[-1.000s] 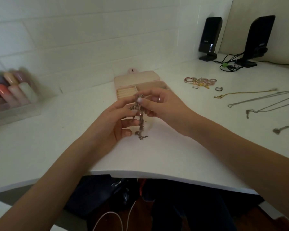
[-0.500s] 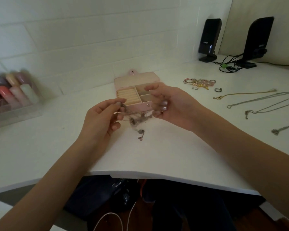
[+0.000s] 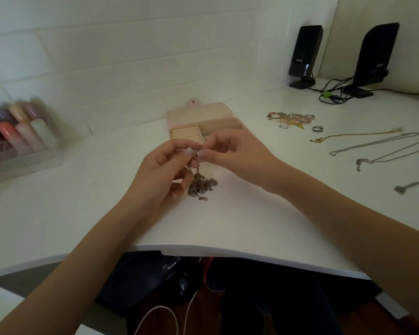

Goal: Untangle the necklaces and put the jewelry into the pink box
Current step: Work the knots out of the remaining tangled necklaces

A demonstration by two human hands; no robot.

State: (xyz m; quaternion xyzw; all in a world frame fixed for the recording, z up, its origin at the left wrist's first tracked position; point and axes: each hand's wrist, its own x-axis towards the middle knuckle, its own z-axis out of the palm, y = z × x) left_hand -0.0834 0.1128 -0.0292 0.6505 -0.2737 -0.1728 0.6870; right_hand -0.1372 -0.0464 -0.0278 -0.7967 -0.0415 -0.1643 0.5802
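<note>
A tangled silver necklace (image 3: 201, 186) hangs in a bunch over the white desk (image 3: 228, 226), its clasp dangling lowest. My left hand (image 3: 163, 174) and my right hand (image 3: 230, 154) pinch its top together, thumb tips almost touching, just in front of the open pink box (image 3: 201, 114). The box's lid lies back and its ring rolls and compartments show; my hands hide its front. Several straightened necklaces (image 3: 375, 151) lie stretched out on the desk to the right. A heap of rings and coloured jewelry (image 3: 292, 118) sits behind them.
A clear organizer with coloured bottles (image 3: 17, 136) stands at the left against the tiled wall. Two black speakers (image 3: 305, 55) with cables stand at the back right. The desk's front edge (image 3: 228, 253) runs close below my forearms, with a bag and cords underneath.
My hands, spread apart half a second ago with the chain stretched between them, have come back together. The necklace now hangs bunched below my fingertips.
</note>
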